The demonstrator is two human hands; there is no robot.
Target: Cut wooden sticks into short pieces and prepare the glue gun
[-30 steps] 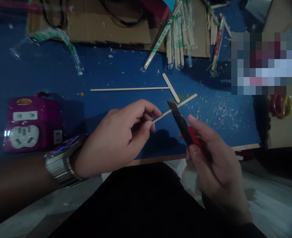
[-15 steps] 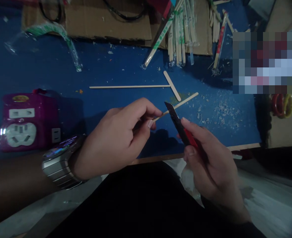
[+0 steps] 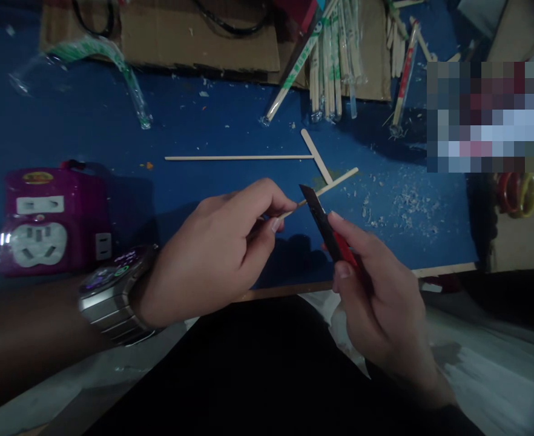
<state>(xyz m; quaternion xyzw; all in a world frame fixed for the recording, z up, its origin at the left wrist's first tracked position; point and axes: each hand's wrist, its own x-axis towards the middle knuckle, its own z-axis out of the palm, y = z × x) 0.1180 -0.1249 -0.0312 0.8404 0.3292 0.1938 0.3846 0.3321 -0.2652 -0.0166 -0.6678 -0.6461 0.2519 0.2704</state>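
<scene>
Between thumb and fingers, my left hand [image 3: 217, 254] pinches a thin wooden chopstick [image 3: 343, 178] that slants up to the right. My right hand [image 3: 380, 297] grips a red and black utility knife [image 3: 339, 242], its dark blade out and lying across the chopstick just right of my left fingertips. Whether the edge bites into the wood I cannot tell. Beyond my hands, a flat craft stick [image 3: 315, 151] lies on the blue tabletop, with the end of a long thin wooden stick [image 3: 235, 158] meeting it.
Wood shavings [image 3: 412, 203] are scattered at right. A purple power socket block [image 3: 53, 224] stands at left. Wrapped chopsticks [image 3: 326, 72] lie on cardboard [image 3: 194, 42] at the back. Empty clear wrapping [image 3: 98, 51] lies back left. Rolls of tape [image 3: 516, 194] sit far right.
The chopstick's far end and the knife have shifted slightly left. Both hands keep their grips, and the other things lie much as before.
</scene>
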